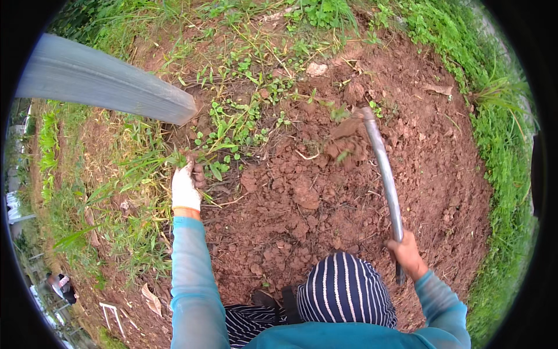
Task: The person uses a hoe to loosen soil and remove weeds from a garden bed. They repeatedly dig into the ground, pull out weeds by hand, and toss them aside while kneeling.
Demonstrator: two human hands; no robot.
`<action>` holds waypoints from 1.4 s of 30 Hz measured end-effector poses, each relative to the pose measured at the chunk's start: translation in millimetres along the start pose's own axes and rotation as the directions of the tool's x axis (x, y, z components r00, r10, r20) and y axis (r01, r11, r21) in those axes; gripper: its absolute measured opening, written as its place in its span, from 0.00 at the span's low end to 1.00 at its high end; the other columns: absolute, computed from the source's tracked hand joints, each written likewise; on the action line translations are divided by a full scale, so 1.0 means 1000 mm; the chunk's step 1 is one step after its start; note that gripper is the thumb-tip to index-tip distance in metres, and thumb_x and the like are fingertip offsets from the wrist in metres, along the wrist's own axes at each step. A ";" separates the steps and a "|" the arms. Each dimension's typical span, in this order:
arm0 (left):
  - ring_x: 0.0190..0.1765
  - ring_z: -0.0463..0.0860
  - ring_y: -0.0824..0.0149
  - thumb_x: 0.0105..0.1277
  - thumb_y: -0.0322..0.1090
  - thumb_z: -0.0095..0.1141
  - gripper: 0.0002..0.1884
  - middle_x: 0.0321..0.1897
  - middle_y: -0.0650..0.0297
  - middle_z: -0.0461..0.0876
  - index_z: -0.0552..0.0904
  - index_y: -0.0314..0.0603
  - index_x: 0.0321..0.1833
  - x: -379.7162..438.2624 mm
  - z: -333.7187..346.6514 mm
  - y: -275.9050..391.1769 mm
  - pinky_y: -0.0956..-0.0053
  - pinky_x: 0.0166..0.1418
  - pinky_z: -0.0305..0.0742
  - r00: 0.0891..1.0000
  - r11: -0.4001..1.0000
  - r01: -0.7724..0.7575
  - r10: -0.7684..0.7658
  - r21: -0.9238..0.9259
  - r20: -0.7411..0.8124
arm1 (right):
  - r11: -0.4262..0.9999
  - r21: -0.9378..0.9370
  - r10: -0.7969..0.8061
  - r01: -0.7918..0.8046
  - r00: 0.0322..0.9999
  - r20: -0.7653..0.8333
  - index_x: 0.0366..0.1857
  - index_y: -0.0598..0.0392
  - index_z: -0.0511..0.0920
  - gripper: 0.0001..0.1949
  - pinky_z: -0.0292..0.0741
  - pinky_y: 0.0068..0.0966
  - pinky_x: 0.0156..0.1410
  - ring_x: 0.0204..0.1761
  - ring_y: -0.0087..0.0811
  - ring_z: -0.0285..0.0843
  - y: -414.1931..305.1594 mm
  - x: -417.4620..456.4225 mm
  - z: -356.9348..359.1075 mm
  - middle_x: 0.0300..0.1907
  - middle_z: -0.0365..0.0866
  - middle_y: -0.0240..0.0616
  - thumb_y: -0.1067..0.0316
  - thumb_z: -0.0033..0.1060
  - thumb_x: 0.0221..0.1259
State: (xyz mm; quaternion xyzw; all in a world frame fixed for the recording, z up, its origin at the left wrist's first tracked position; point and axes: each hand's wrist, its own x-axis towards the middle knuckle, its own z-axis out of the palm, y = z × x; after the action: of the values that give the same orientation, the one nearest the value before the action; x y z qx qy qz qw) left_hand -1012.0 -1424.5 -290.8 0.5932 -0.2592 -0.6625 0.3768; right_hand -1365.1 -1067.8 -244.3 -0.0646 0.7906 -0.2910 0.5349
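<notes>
My left hand [187,185], in a white glove with soil-stained fingers, closes on a tuft of green weeds [178,158] at the edge of the weedy patch. My bare right hand [407,253] grips the lower end of a hoe's grey metal handle [384,168]. The handle slants up and slightly left, away from me. At its far end the hoe blade [346,128] is blurred and soil-coloured, over or in the loose clods; how deep it sits I cannot tell. Broken reddish-brown soil [301,196] lies between my hands.
A thick grey post [117,80] stands at upper left, close beyond my left hand. Low weeds [235,126] grow near its foot. Dense greenery [501,174] borders the right side. A pale stone [316,69] lies ahead. Another person [63,288] is far off at lower left.
</notes>
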 end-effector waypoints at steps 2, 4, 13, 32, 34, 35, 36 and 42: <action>0.17 0.63 0.79 0.66 0.36 0.50 0.06 0.20 0.71 0.69 0.74 0.44 0.41 -0.001 0.011 -0.003 0.87 0.15 0.52 0.999 0.999 -0.037 0.037 0.037 0.010 | 0.982 -0.031 -0.190 0.189 0.980 -0.056 0.21 0.58 0.69 0.07 0.61 0.20 0.17 0.14 0.20 0.64 0.024 0.008 -0.001 0.15 0.68 0.29 0.74 0.59 0.44; 0.17 0.65 0.79 0.66 0.36 0.51 0.06 0.20 0.70 0.71 0.75 0.44 0.41 0.001 0.017 -0.008 0.88 0.15 0.53 0.997 0.997 -0.068 0.067 0.045 0.022 | 0.970 0.043 -0.230 0.238 0.963 -0.142 0.21 0.55 0.68 0.07 0.60 0.19 0.17 0.13 0.18 0.62 -0.020 0.011 0.017 0.14 0.66 0.27 0.74 0.58 0.46; 0.16 0.66 0.78 0.64 0.31 0.50 0.05 0.21 0.67 0.73 0.70 0.42 0.39 0.006 0.039 0.017 0.85 0.15 0.57 0.961 0.910 -0.219 0.263 0.352 -0.081 | 0.728 0.424 -0.480 0.539 0.842 -0.247 0.23 0.53 0.65 0.08 0.59 0.17 0.17 0.14 0.15 0.60 -0.119 0.091 0.074 0.15 0.64 0.24 0.76 0.54 0.50; 0.13 0.55 0.82 0.65 0.45 0.50 0.19 0.12 0.78 0.60 0.76 0.39 0.52 -0.008 0.166 0.026 0.84 0.14 0.48 0.979 0.906 -0.200 0.172 0.373 0.107 | 0.959 -0.095 -0.276 0.267 0.955 -0.109 0.27 0.62 0.71 0.07 0.69 0.27 0.29 0.22 0.25 0.68 0.000 0.074 0.068 0.19 0.71 0.36 0.71 0.55 0.46; 0.15 0.60 0.78 0.63 0.45 0.51 0.17 0.15 0.75 0.66 0.78 0.41 0.48 0.009 0.208 -0.001 0.80 0.17 0.56 0.918 0.921 -0.165 0.012 0.353 0.396 | 0.982 0.027 -0.183 0.186 0.979 -0.087 0.24 0.59 0.71 0.06 0.66 0.23 0.26 0.21 0.20 0.65 0.017 0.060 0.051 0.19 0.69 0.30 0.71 0.57 0.46; 0.22 0.68 0.75 0.62 0.39 0.51 0.16 0.20 0.70 0.72 0.78 0.40 0.49 0.024 0.220 -0.019 0.76 0.26 0.65 0.925 0.792 -0.304 0.112 0.530 0.363 | 0.975 0.112 -0.187 0.192 0.981 -0.047 0.23 0.58 0.71 0.06 0.65 0.21 0.25 0.21 0.19 0.63 0.020 0.055 0.045 0.18 0.67 0.27 0.71 0.59 0.47; 0.34 0.77 0.68 0.60 0.35 0.50 0.18 0.32 0.62 0.80 0.75 0.38 0.53 0.032 0.231 -0.034 0.72 0.40 0.72 0.890 0.703 -0.393 0.129 0.593 0.436 | 0.974 0.070 -0.211 0.213 0.977 -0.038 0.24 0.58 0.71 0.07 0.65 0.20 0.25 0.21 0.19 0.63 0.017 0.051 0.039 0.18 0.66 0.27 0.71 0.60 0.47; 0.46 0.79 0.52 0.55 0.32 0.50 0.23 0.42 0.50 0.80 0.72 0.46 0.57 0.055 0.272 -0.088 0.62 0.51 0.73 0.810 -0.262 -0.577 -0.061 0.773 0.584 | 0.973 -0.133 -0.191 0.190 0.982 0.004 0.34 0.63 0.74 0.14 0.69 0.21 0.30 0.23 0.22 0.67 0.039 0.016 0.022 0.21 0.71 0.31 0.68 0.66 0.46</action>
State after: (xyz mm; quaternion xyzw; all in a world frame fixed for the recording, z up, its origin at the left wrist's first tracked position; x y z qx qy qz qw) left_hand -1296.6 -1445.9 -349.1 0.4275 -0.8656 -0.2193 -0.1412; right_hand -1344.6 -1051.2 -283.7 -0.1743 0.8006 -0.2881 0.4957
